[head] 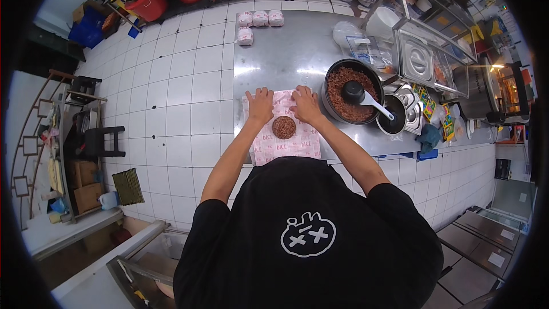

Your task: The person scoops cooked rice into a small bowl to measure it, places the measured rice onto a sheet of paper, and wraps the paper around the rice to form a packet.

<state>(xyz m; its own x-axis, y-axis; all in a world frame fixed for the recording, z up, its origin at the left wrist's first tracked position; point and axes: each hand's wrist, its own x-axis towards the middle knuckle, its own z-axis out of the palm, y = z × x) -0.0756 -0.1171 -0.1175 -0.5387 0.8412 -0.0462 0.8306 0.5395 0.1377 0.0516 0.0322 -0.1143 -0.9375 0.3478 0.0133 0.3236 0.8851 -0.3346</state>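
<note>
A round, flat-topped mound of reddish-brown cooked rice (284, 127) sits on printed pink-and-white wrapping paper (285, 148) at the near edge of a steel table. My left hand (260, 104) rests on the paper's far left part, fingers spread and bent. On the far right part of the paper is my right hand (306, 105), its fingers curled down against the sheet; whether it pinches the paper cannot be told. Right of it stands a black pot (328, 103) of the same rice. A rice paddle with a white handle (377, 105) and a black round mould or cup (353, 92) lie in the pot.
Several wrapped paper bundles (260, 18) stand at the steel table's (296, 43) far left corner. Beside the rice pot is a smaller dark pot (392, 116). Steel lidded pans (416, 58), a metal-framed rack and plastic bags crowd the right side. A black stool (105, 141) stands on the tiled floor.
</note>
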